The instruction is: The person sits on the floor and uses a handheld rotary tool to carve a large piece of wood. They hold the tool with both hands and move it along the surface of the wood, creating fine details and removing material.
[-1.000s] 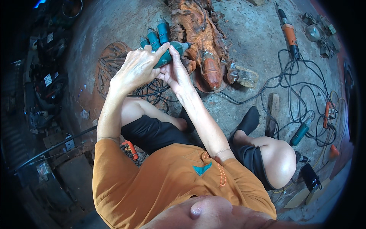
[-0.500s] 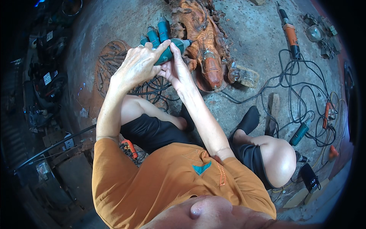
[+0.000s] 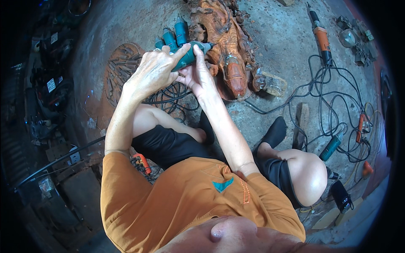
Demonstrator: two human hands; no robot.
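Observation:
My left hand (image 3: 152,69) wraps around the rear of a teal die grinder (image 3: 187,60), its index finger stretched along the body. From the other side my right hand (image 3: 198,76) holds the same tool, thumb on top and fingers curled beneath. The grinder's dark nose points right, toward a reddish-brown wood carving (image 3: 234,74); whether its tip touches the wood I cannot tell. Just beyond my hands, several more teal grinders stand in a row, the largest one (image 3: 181,33) beside the carving.
A round tray (image 3: 110,90) of thin bits lies at left, near coiled black cables (image 3: 168,99). An orange-and-black power tool (image 3: 322,42) is far right. Another teal grinder (image 3: 332,147), a wooden block (image 3: 301,120) and a clear plastic container (image 3: 273,84) lie on the concrete floor.
My right thumb has shifted slightly forward along the grinder, and the hand has turned a little. Both hands keep hold of it in nearly the same place.

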